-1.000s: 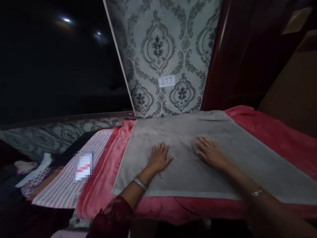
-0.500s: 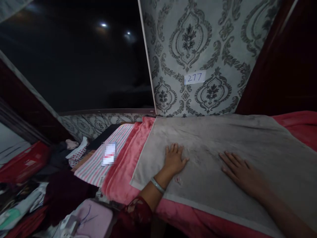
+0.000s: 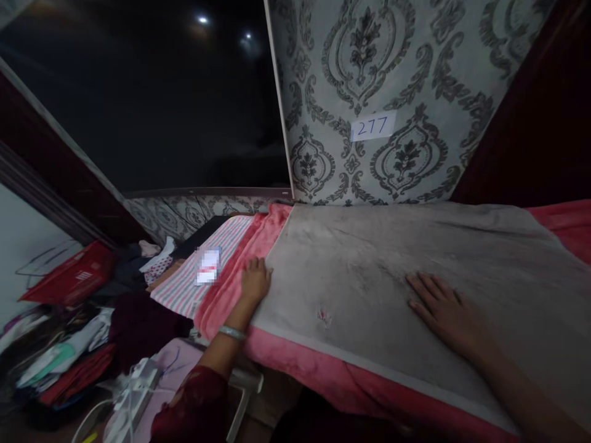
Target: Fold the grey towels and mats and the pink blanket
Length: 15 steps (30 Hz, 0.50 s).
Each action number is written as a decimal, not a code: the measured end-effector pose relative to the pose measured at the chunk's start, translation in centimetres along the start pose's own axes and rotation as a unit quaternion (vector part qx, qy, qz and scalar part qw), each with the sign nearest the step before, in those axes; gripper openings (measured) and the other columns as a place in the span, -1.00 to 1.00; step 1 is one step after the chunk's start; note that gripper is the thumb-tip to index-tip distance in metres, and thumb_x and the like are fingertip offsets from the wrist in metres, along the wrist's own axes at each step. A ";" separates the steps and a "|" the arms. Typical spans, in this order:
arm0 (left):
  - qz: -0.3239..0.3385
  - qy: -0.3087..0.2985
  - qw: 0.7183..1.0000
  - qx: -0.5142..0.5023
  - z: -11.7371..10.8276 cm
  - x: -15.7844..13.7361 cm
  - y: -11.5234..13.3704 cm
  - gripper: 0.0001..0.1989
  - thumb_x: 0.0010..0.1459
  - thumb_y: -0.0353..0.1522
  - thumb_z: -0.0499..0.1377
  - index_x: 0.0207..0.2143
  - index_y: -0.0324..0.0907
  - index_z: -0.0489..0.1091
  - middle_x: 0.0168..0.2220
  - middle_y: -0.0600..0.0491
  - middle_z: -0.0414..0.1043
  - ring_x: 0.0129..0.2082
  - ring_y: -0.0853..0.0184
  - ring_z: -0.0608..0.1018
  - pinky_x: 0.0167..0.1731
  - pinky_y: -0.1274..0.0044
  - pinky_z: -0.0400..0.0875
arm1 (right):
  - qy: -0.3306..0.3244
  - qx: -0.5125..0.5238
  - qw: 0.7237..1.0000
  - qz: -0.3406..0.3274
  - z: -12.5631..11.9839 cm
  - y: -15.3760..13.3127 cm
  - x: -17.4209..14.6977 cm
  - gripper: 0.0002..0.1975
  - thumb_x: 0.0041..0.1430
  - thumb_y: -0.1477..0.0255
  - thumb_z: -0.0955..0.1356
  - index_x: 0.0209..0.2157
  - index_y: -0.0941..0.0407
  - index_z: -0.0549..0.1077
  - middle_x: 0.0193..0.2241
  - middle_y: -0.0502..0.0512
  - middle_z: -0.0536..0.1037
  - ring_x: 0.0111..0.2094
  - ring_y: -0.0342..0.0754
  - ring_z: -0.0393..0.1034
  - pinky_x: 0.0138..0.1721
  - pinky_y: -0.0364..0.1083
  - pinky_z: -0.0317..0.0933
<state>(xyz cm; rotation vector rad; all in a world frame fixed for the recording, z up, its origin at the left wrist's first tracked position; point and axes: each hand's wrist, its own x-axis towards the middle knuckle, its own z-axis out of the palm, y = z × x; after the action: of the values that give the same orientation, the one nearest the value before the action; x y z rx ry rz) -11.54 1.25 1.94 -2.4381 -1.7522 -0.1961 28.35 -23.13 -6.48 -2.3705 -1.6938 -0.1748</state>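
Observation:
A grey cloth (image 3: 364, 246) with a small reddish mark near its front lies spread over a pink, plush blanket (image 3: 305, 363), whose folds show at the left, front and right. My left hand (image 3: 257, 280), a bracelet on its wrist, lies palm down by the cloth's left edge, where pink and grey meet. Its fingers look extended and hold nothing I can see. Flat on the right half of the cloth rests my right hand (image 3: 438, 311), fingers stretched out. Faint creases run across the cloth between and beyond the hands.
Left of the blanket lies a striped cloth (image 3: 184, 295) with a blurred phone-like object (image 3: 208, 266) on it. A power strip (image 3: 133, 394), clothes piles (image 3: 74, 357) and a red bag (image 3: 74, 274) are lower left. A large dark screen (image 3: 152, 104) and patterned wall stand behind.
My left hand has slid left, from the grey cloth's surface to its left edge. My right hand stays nearly in place. The view has tilted down slightly.

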 end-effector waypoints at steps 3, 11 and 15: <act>-0.053 -0.003 0.997 -0.050 -0.9 -1.8 -1.7 -0.61 0.34 -0.34 0.01 0.13 -0.30 0.39 0.04 -0.24 0.51 0.07 0.11 0.53 0.05 0.36 0.39 | -0.011 -0.011 1.000 0.000 -0.3 -0.3 0.0 -0.27 0.34 0.02 -0.02 0.40 0.03 0.13 0.41 0.14 0.08 0.41 0.21 -0.09 0.31 0.33 -0.04; -0.135 -0.078 0.986 -0.059 -2.3 -4.1 -1.6 -0.66 0.38 -0.28 -0.02 -0.02 -0.28 0.44 -0.07 -0.23 0.58 -0.05 0.10 0.61 -0.19 0.42 0.41 | -0.027 -0.013 1.000 0.003 -0.5 -0.3 0.1 -0.28 0.34 0.03 0.00 0.40 0.03 0.13 0.42 0.13 0.06 0.42 0.22 -0.12 0.31 0.32 -0.05; -0.139 -0.082 0.986 -0.036 -2.4 -4.9 -1.9 -0.67 0.40 -0.29 -0.07 -0.02 -0.28 0.39 -0.13 -0.25 0.58 -0.11 0.11 0.63 -0.24 0.42 0.39 | -0.019 -0.005 1.000 0.001 -0.2 -0.1 0.2 -0.28 0.34 0.02 0.00 0.40 0.01 0.13 0.41 0.13 0.07 0.41 0.22 -0.11 0.31 0.33 -0.04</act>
<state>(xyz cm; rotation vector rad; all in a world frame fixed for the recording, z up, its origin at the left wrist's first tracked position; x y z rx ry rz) -14.96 -3.14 3.50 -2.3045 -2.1930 -0.0873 28.30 -22.94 -6.18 -2.3979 -1.7107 -0.1386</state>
